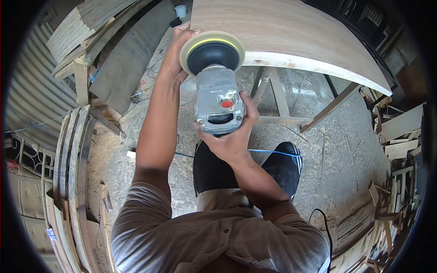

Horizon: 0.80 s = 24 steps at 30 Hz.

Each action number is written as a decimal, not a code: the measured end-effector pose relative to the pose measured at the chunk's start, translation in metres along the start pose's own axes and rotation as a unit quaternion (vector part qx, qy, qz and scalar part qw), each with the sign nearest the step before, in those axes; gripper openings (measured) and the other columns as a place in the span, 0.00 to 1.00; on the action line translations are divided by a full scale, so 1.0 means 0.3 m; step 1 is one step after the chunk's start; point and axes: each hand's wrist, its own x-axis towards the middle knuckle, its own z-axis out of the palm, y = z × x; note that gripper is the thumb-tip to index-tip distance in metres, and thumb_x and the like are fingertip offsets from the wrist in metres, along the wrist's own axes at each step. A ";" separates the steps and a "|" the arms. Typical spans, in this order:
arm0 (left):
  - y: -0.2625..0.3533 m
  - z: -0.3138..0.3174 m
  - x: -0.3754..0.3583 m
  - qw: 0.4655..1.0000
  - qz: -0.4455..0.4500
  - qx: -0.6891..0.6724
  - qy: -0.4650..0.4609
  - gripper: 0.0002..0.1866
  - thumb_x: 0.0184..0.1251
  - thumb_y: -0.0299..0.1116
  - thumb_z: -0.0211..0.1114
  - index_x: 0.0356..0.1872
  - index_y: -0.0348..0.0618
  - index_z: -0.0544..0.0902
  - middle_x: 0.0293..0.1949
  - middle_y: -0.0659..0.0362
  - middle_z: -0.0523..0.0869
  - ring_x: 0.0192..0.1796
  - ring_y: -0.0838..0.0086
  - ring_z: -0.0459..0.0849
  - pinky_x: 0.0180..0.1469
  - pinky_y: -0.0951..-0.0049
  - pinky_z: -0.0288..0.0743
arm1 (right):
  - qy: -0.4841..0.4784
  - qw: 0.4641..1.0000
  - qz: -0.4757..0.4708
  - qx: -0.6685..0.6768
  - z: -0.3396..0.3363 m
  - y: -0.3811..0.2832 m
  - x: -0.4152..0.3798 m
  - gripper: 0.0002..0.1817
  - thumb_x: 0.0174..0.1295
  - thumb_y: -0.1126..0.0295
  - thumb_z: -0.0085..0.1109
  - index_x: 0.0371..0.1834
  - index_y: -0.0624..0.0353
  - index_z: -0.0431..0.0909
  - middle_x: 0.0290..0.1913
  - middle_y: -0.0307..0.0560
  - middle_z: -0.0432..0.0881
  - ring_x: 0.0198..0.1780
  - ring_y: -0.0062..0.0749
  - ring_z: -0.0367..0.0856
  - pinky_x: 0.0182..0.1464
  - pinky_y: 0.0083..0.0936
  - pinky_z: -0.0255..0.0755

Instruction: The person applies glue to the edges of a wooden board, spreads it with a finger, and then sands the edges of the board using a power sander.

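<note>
A grey electric disc sander (217, 93) is held up in front of me, its round pad pointing away toward the board. The pad (214, 55) is black with a yellow ring and a pale rim, and a red button shows on the worn housing. My left hand (179, 50) grips the pad at its left rim, with some fingers hidden behind it. Wrapped around the rear of the housing is my right hand (232, 136), thumb and fingers on either side. Just beyond the sander lies a large wooden board (282, 32) with a pale front edge.
Wooden trestle legs (277, 95) support the board. A blue cord (268, 151) runs across near my knees. Stacked planks (75, 159) and leaning sheets (136, 50) stand at left. Wood offcuts (403, 136) pile up at right. A white bucket (180, 11) sits at the back.
</note>
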 end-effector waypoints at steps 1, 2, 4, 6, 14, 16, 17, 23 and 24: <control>0.001 0.002 0.000 1.000 -0.007 0.002 0.009 0.33 0.62 0.40 0.63 0.65 0.41 0.61 0.55 0.46 0.73 0.57 0.65 0.77 0.55 0.66 0.78 | -0.009 1.000 0.011 0.027 -0.006 0.007 0.002 0.58 0.41 0.66 0.80 0.69 0.63 0.44 0.62 0.58 0.54 0.64 0.43 0.61 0.64 0.39 0.61; 0.001 0.006 0.000 1.000 0.002 0.004 0.014 0.32 0.61 0.40 0.64 0.64 0.41 0.62 0.55 0.49 0.73 0.58 0.66 0.76 0.55 0.66 0.77 | -0.005 1.000 0.009 0.014 -0.025 0.006 0.008 0.58 0.41 0.67 0.80 0.70 0.63 0.43 0.62 0.58 0.54 0.64 0.43 0.61 0.64 0.40 0.61; 0.000 0.008 0.002 1.000 -0.002 0.000 0.016 0.32 0.61 0.41 0.64 0.64 0.42 0.62 0.56 0.49 0.73 0.59 0.66 0.76 0.56 0.65 0.76 | 0.009 1.000 0.005 -0.007 -0.069 0.010 0.024 0.59 0.41 0.67 0.81 0.70 0.62 0.43 0.62 0.58 0.54 0.63 0.43 0.62 0.64 0.39 0.62; 0.001 0.017 -0.006 1.000 -0.002 -0.002 0.029 0.32 0.59 0.42 0.64 0.63 0.43 0.64 0.59 0.49 0.71 0.62 0.63 0.73 0.59 0.62 0.73 | 0.016 0.999 0.016 -0.033 -0.120 0.023 0.026 0.59 0.41 0.68 0.81 0.70 0.61 0.41 0.62 0.58 0.54 0.62 0.42 0.65 0.62 0.37 0.66; -0.006 0.019 -0.010 0.998 -0.002 -0.007 0.057 0.32 0.59 0.42 0.64 0.64 0.40 0.67 0.58 0.48 0.72 0.61 0.61 0.74 0.59 0.63 0.73 | 0.111 0.979 0.138 0.102 -0.328 0.132 0.036 0.57 0.41 0.68 0.80 0.69 0.61 0.44 0.61 0.58 0.54 0.64 0.42 0.62 0.63 0.37 0.65; -0.007 0.030 -0.011 0.998 -0.004 -0.008 0.058 0.33 0.59 0.42 0.63 0.64 0.38 0.68 0.58 0.48 0.73 0.60 0.60 0.75 0.59 0.63 0.73 | 0.117 0.985 0.115 0.046 -0.405 0.157 0.054 0.58 0.41 0.68 0.80 0.69 0.61 0.43 0.61 0.57 0.54 0.64 0.42 0.63 0.63 0.37 0.65; -0.005 0.037 -0.016 0.997 -0.001 -0.007 0.075 0.33 0.60 0.41 0.63 0.64 0.38 0.68 0.58 0.47 0.74 0.60 0.60 0.76 0.59 0.63 0.74 | 0.114 0.989 0.093 -0.003 -0.446 0.170 0.063 0.58 0.41 0.68 0.79 0.69 0.61 0.43 0.61 0.57 0.54 0.64 0.42 0.63 0.63 0.37 0.65; -0.010 0.011 -0.009 0.997 0.002 -0.007 0.081 0.31 0.60 0.41 0.61 0.63 0.36 0.69 0.56 0.46 0.77 0.58 0.60 0.78 0.59 0.63 0.76 | 0.156 0.978 0.134 0.023 -0.685 0.281 0.091 0.58 0.39 0.68 0.80 0.69 0.60 0.44 0.60 0.56 0.56 0.63 0.42 0.64 0.64 0.39 0.64; -0.007 0.006 -0.009 0.995 -0.008 0.007 0.100 0.30 0.61 0.41 0.60 0.63 0.37 0.70 0.56 0.46 0.77 0.57 0.60 0.79 0.57 0.63 0.77 | 0.161 0.978 0.133 0.019 -0.724 0.287 0.106 0.58 0.39 0.68 0.80 0.69 0.60 0.44 0.60 0.57 0.58 0.63 0.42 0.64 0.64 0.39 0.63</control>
